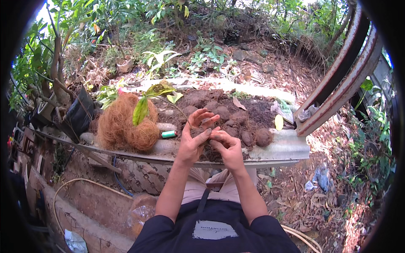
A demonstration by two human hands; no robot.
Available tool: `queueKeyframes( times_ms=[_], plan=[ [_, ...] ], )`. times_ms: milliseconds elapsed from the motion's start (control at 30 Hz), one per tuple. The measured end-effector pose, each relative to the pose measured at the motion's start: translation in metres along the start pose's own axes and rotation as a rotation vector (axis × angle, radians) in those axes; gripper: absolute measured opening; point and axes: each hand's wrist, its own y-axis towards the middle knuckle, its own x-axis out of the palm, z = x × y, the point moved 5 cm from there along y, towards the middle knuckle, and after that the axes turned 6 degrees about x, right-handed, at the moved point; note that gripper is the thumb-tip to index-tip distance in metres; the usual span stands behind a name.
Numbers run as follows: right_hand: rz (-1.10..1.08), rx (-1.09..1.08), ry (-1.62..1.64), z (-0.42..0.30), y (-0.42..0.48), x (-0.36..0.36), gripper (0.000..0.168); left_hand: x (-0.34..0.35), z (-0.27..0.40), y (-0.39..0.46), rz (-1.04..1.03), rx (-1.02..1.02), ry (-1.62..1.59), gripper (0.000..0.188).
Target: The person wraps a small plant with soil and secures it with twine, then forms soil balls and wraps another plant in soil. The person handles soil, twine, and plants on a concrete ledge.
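A leafy plant cutting (140, 109) with green, yellow-mottled leaves leans left, its thin stem running into my left hand (194, 137). That hand holds the stem's lower end, with some fingers raised and spread. My right hand (227, 145) meets it at the fingertips, thumb and fingers pinched together; whatever lies between them is too small to tell. Beyond and beside both hands lie several soil-coated round balls (264, 137) among dark loose soil (205, 95). To the left sits a large heap of brown coconut fibre (126, 126). A green thread spool (169, 134) rests between the heap and my left hand.
Everything lies on a corrugated sheet (291, 142) in front of me. Rusty metal beams (341, 85) rise at its right end. Potted plants in black bags (77, 110) crowd the left end. A yellow leaf (279, 122) lies at right; a hose (82, 179) curves below.
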Motion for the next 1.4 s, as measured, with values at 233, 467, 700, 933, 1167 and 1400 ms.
queueKeyframes(
  times_ms=[233,467,700,933,1167,1400],
  plan=[
    [0.017,0.17,0.155,0.02,-0.004,0.008,0.04,-0.002,0.003,0.0,-0.048,0.114,0.447,0.055],
    [0.158,-0.016,0.04,0.01,0.002,0.014,0.031,0.001,-0.012,-0.007,0.09,0.123,0.257,0.065],
    [0.163,0.033,0.164,0.027,0.005,0.008,0.03,-0.01,-0.013,-0.009,0.198,0.14,0.513,0.056],
    [0.102,0.121,0.116,0.028,0.009,0.011,0.052,0.001,-0.004,0.002,0.101,0.363,0.78,0.072],
    [0.185,-0.021,-0.018,0.035,0.013,0.008,0.051,0.015,-0.003,0.003,0.071,0.523,0.883,0.058],
    [0.241,0.007,0.008,0.022,0.018,0.013,0.051,0.001,-0.013,0.003,0.144,0.415,0.764,0.053]
  ],
)
